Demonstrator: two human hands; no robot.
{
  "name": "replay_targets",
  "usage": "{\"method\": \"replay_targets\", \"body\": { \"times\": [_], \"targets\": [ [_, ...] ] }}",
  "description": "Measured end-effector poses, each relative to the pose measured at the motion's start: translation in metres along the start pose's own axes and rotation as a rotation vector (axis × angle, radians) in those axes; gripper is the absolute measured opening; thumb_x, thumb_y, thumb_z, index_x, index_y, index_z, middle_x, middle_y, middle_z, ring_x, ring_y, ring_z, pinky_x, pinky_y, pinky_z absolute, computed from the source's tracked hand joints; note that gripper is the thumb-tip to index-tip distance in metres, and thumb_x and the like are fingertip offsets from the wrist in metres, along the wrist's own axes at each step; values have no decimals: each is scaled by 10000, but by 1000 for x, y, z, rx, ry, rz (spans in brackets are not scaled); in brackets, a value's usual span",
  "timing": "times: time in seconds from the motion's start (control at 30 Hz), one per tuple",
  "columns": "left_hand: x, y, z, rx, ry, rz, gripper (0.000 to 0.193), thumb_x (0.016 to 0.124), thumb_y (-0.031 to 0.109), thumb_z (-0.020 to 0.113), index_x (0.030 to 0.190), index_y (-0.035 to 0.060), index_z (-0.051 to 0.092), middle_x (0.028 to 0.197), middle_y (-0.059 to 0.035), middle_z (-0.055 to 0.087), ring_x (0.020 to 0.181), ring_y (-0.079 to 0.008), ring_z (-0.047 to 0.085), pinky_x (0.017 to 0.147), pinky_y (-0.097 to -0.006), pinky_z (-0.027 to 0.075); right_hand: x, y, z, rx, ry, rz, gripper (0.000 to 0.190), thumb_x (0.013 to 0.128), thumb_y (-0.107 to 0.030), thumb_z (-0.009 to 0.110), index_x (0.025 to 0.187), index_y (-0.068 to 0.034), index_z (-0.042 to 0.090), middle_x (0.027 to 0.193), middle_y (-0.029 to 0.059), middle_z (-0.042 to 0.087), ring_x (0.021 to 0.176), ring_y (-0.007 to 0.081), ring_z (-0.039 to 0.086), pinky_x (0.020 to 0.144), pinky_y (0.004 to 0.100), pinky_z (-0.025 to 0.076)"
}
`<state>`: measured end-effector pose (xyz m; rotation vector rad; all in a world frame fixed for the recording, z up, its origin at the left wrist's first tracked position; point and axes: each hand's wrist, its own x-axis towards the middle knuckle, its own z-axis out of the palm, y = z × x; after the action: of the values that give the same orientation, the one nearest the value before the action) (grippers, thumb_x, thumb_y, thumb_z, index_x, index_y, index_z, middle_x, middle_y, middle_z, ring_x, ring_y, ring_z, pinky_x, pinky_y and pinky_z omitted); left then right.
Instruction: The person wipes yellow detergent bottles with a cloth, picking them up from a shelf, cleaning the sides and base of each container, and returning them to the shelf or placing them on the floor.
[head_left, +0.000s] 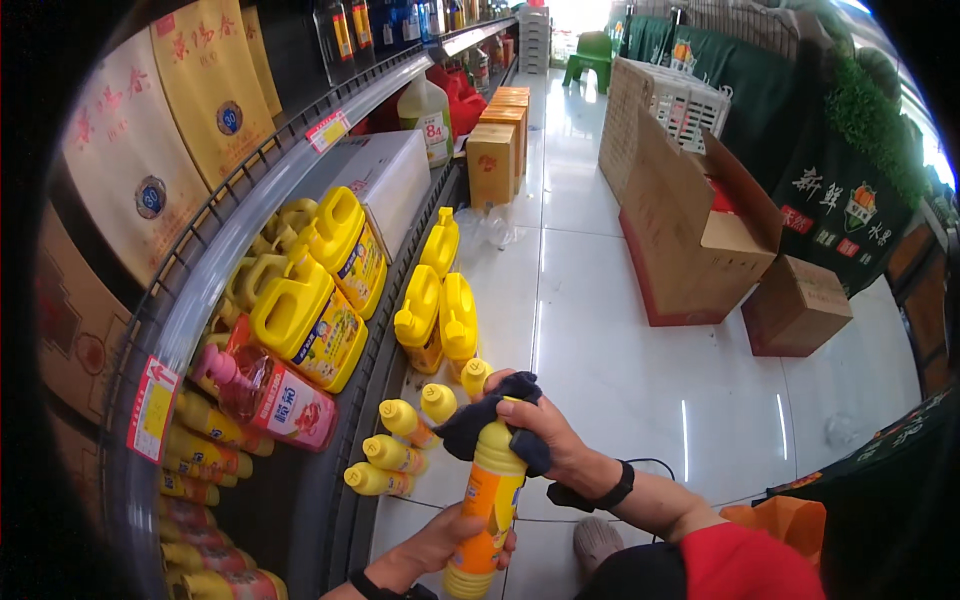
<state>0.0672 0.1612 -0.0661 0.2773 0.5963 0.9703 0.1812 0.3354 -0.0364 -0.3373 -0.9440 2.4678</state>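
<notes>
My left hand (442, 536) grips the lower part of a yellow plastic bottle (487, 517) with an orange label, held tilted over the floor. With my right hand (547, 427) I hold a dark cloth (484, 420) wrapped about the bottle's neck and top. Several similar yellow bottles (390, 454) stand on the floor just left of it. Behind them are larger yellow jugs with handles (420, 315). On the low shelf lie more yellow bottles (210, 450), beside a pink pump bottle (281, 401) and large yellow jugs (311, 322).
A wire-edged shelf (187, 300) with price tags runs along the left. Orange boxes (491, 165) and crumpled clear plastic (487, 227) lie beyond the jugs. On the right stand an open carton (675, 247), a smaller carton (799, 307) and a white crate (686, 105). A green stool (590, 56) is far back.
</notes>
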Motion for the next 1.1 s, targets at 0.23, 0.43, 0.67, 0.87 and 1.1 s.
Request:
{"method": "replay_targets", "body": {
  "times": [0.23, 0.43, 0.67, 0.87, 1.1],
  "targets": [
    [12, -1, 14, 1210, 809, 273, 572, 769, 327, 711, 1115, -7, 401, 806, -98, 620, 723, -166, 631, 680, -315, 504, -12, 42, -2, -498, 334, -238, 498, 875, -221, 584, 1271, -43, 342, 1111, 91, 504, 1001, 151, 503, 874, 294, 430],
    [18, -13, 3, 846, 749, 456, 576, 743, 241, 727, 1115, -35, 383, 795, -114, 620, 771, -209, 633, 692, -323, 499, -17, 52, -1, -1150, 216, -732, 598, 842, -128, 577, 1364, -33, 301, 1272, 196, 450, 1260, 339, 371, 1033, 397, 312],
    [3, -1, 11, 1236, 606, 72, 575, 757, 215, 684, 1189, -22, 390, 1015, -149, 585, 955, -231, 598, 800, -339, 480, -21, 51, -5, -1605, -383, -779, 291, 816, -194, 598, 1088, -91, 594, 1129, 53, 586, 1054, 255, 540, 894, 365, 420],
    [-6, -1, 22, 1434, 834, -25, 624, 702, 386, 713, 1071, -32, 433, 894, -207, 620, 884, -353, 617, 743, -418, 484, 12, 35, -3, -1702, -253, -561, 175, 812, -251, 585, 843, -80, 562, 810, 73, 562, 789, 266, 564, 641, 378, 453],
    [-18, 3, 19, 1700, 753, 52, 605, 699, 376, 702, 1091, -15, 460, 939, -217, 608, 832, -371, 620, 716, -426, 500, 22, -6, -26, -1317, -368, 187, 395, 927, -334, 388, 1091, -22, 565, 997, 142, 620, 914, 255, 603, 808, 351, 475]
  ]
}}
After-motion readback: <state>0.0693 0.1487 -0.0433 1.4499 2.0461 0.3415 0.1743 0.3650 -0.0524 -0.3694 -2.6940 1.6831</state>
